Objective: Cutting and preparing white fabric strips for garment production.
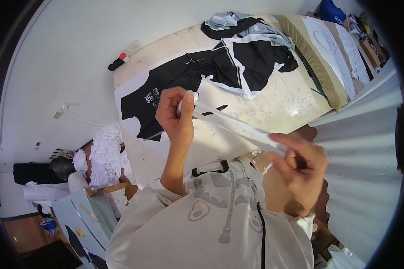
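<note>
My left hand is raised over the work table and pinches one end of a long white fabric strip. The strip runs taut down to my right hand, which grips its other end close to my chest. Beyond the left hand a black cut garment piece with small white print lies flat on white paper. Further back lie black-and-white garments in a loose heap.
A red-capped black marker and a wall socket sit at the table's far left edge. A padded beige board lies at the right. A heap of white cloth and a light blue chair stand on the left below.
</note>
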`<action>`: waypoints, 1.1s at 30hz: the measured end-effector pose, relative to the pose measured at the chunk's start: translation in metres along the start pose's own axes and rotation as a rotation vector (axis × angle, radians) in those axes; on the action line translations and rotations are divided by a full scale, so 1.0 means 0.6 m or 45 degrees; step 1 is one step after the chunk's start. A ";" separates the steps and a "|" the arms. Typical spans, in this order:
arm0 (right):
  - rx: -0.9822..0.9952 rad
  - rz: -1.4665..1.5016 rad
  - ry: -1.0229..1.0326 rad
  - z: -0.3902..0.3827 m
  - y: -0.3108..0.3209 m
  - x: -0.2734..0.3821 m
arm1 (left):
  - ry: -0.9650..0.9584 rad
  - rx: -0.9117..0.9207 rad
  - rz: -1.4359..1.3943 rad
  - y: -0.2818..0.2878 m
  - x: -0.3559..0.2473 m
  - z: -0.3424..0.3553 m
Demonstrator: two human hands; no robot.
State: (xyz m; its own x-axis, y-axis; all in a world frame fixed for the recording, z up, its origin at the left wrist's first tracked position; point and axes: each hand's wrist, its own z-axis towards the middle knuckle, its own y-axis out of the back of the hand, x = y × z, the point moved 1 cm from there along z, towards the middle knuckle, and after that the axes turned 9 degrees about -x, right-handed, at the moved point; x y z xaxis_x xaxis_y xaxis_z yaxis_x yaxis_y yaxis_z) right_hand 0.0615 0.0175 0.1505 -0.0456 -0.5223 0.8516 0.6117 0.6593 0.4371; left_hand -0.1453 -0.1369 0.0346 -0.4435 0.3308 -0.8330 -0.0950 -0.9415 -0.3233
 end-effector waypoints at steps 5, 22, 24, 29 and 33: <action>-0.408 -0.751 0.261 0.022 0.068 -0.007 | 0.224 0.313 0.050 0.007 0.006 0.026; -0.782 -0.697 0.988 0.283 0.117 -0.185 | 0.410 1.010 -0.571 -0.001 -0.039 0.008; -0.700 -0.624 0.964 0.302 0.065 -0.252 | 0.514 0.899 -0.671 -0.024 -0.078 0.001; -0.334 -0.263 0.783 0.273 -0.104 -0.338 | 0.434 0.911 -0.744 -0.024 -0.070 0.007; -0.020 -0.003 0.517 0.213 -0.203 -0.342 | 0.482 0.934 -0.838 -0.027 -0.071 0.010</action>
State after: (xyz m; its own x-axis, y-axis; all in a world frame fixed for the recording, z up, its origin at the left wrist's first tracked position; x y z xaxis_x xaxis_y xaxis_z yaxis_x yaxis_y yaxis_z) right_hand -0.1043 0.1135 -0.0407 0.2667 -0.6973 0.6654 0.6242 0.6510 0.4320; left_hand -0.1300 -0.1359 0.0779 0.1868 0.6699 -0.7185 -0.7874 -0.3353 -0.5173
